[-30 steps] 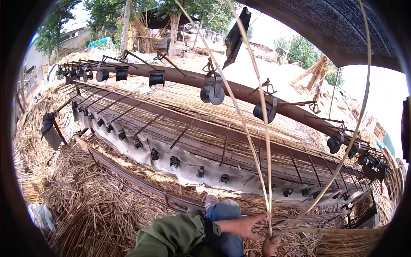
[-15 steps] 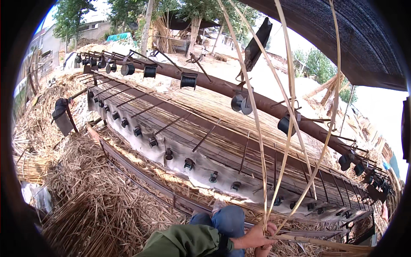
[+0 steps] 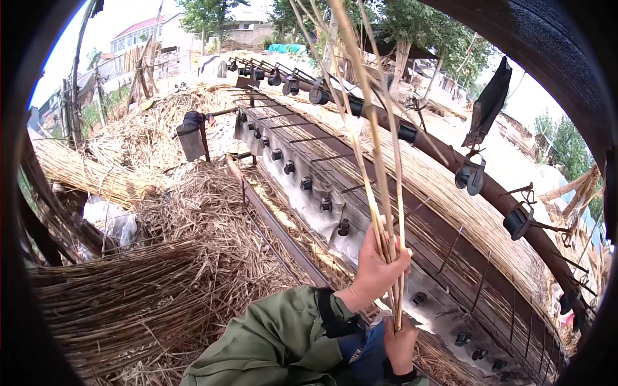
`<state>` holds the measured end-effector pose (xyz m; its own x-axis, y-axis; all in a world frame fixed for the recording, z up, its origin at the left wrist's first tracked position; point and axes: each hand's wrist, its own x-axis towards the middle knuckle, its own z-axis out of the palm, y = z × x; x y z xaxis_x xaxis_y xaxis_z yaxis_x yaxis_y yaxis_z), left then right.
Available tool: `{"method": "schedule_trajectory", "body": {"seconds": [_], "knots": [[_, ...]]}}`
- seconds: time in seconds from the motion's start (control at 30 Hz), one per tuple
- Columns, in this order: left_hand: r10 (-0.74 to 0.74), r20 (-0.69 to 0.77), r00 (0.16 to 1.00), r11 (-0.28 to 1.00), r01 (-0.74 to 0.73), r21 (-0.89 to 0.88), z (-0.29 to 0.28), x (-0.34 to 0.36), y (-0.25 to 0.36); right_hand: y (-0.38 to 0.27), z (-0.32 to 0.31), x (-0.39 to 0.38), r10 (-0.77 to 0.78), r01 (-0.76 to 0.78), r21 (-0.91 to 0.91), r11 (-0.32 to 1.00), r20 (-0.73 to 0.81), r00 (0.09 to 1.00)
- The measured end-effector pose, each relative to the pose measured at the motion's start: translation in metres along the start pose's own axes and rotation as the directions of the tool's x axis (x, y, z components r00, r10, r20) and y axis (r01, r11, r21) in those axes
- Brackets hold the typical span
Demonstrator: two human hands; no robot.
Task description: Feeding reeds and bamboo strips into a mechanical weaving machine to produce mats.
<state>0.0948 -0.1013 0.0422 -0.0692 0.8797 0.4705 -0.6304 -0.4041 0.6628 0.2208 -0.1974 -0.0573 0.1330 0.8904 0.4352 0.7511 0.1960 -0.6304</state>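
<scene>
Several long pale reed stalks [image 3: 360, 164] rise from my hands, fanning out toward the top. My left hand [image 3: 380, 269] is wrapped round the stalks a little above their lower ends. Just beneath it, my right hand [image 3: 400, 347] grips the butt ends of the same reeds. Both hands are in front of a long reed-weaving frame, whose pale front strip [image 3: 302, 199] carries a row of small dark bobbins. Reeds lie lengthwise on the frame bed [image 3: 470, 241]. Part of my right hand's fingers is hidden behind the stalks.
A brown pipe [image 3: 444, 153] with hanging black wire spools spans the frame. Thin rods stick out from the bed. A metal rail [image 3: 283, 235] runs along the near side. At the left lie a reed bundle [image 3: 116, 296] and loose straw [image 3: 219, 225]. A dark canopy [image 3: 528, 64] hangs overhead.
The view has swung left. My hands have come up with the reeds, from low beside my knees to higher in view. The stalks are drawn closer together.
</scene>
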Motion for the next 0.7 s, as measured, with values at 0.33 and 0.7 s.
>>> {"method": "schedule_trajectory", "body": {"seconds": [0.33, 0.7], "knots": [[-0.378, -0.253, 0.89, 0.924, 0.345, -0.167, -0.104, -0.043, -0.023, 0.019, -0.021, -0.054, -0.114, 0.146, -0.084, 0.986, 0.301, 0.947], [-0.573, 0.404, 0.713, 0.785, 0.619, 0.022, -0.079, -0.079, -0.034, 0.05, -0.052, -0.08, -0.11, 0.124, -0.086, 0.989, 0.151, 0.982]]}}
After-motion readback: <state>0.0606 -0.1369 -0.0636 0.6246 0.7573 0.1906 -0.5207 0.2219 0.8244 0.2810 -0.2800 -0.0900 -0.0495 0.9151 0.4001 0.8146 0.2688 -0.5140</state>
